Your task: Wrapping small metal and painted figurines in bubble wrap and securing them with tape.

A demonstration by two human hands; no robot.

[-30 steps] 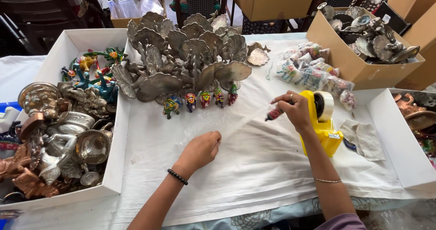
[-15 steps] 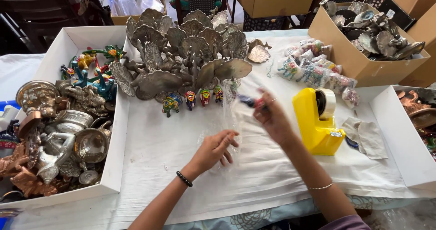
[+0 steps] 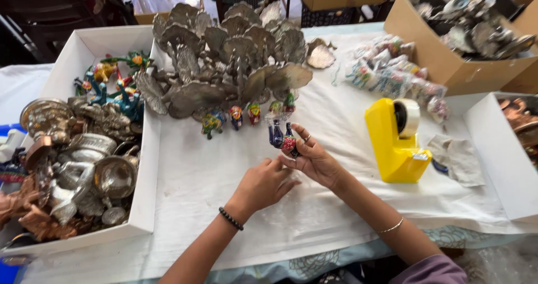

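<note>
Right hand [image 3: 314, 159]: palm up, fingers curled round two small painted figurines [image 3: 283, 138], one blue and one red, seemingly in clear wrap; grip closed on them, held just above the worktop [image 3: 213, 177].
Left hand [image 3: 263, 184]: right beside the right one, fingertips touching its palm edge under the figurines; fingers loosely bent, holding nothing, so an open grip. Black bead bracelet [image 3: 230, 218] on that wrist.
Figurines' spot: mid-worktop, in the air, just in front of the row of little painted animals [image 3: 235, 116].
Behind that row: big heap of dull metal fan-shaped pieces [image 3: 235, 54], pretty much walling off the far side.
Left side: white box [image 3: 147, 166] crammed with metal bowls and brassware [image 3: 73, 161], plus colourful peacock figures [image 3: 112, 82] at its far end.
Right side: yellow tape dispenser [image 3: 397, 144], near the right forearm but clear of it; crumpled cloth [image 3: 457, 158] just beside it.
Further back right: pile of wrapped figurines in clear bags [image 3: 392, 74], then a cardboard box [image 3: 431, 54] full of more metal bits.
Far right edge: another white box [image 3: 493, 149] with coppery stuff [image 3: 521, 121], mostly cut off.
Cover: white sheet over the whole worktop, a bit wrinkled.
</note>
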